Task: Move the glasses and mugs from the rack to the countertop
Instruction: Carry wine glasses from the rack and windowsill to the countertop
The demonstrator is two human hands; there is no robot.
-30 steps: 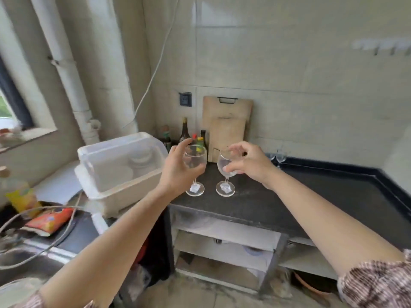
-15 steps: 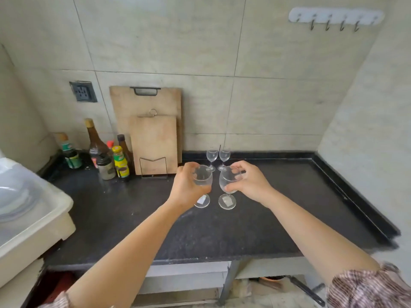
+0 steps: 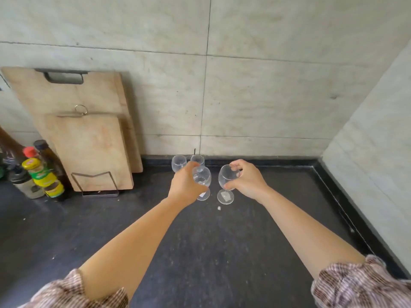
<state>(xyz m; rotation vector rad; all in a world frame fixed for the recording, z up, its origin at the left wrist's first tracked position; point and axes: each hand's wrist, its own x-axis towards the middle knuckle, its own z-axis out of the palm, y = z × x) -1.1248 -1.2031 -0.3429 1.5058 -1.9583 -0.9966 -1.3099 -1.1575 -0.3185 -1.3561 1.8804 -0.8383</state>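
Against the back wall, at twelve o'clock on the dark tabletop (image 3: 222, 252), two wine glasses already stand side by side: the left standing glass (image 3: 178, 162) and the right standing glass (image 3: 197, 160), both upright and just beside the raised black edge. Judging from that, part of the task is done.

Two more are arriving just in front of them. The left hand (image 3: 185, 187) wraps the bowl of the left-held wine glass (image 3: 203, 178), fingers (image 3: 191, 167) closed around it from the nine o'clock side; its foot shows below the hand with a pale sticker on it. The right hand (image 3: 245, 181) pinches the right-held wine glass (image 3: 225, 178) by the rim and the lower bowl, fingers clamped on it from the three o'clock side, its round foot also stickered. Both feet sit very low, at or just above the tabletop; whether they touch cannot be told. The two held glasses are near each other but apart.

So four stemmed glasses are at the tabletop or about to be, once the hands let go. The rack is out of sight, so how many glasses or mugs remain cannot be told; no mug shows on the tabletop, which suggests the mugs are yet to come.

At nine o'clock, well apart, lean two wooden cutting boards (image 3: 89, 134) and a cluster of sauce bottles (image 3: 37, 172).
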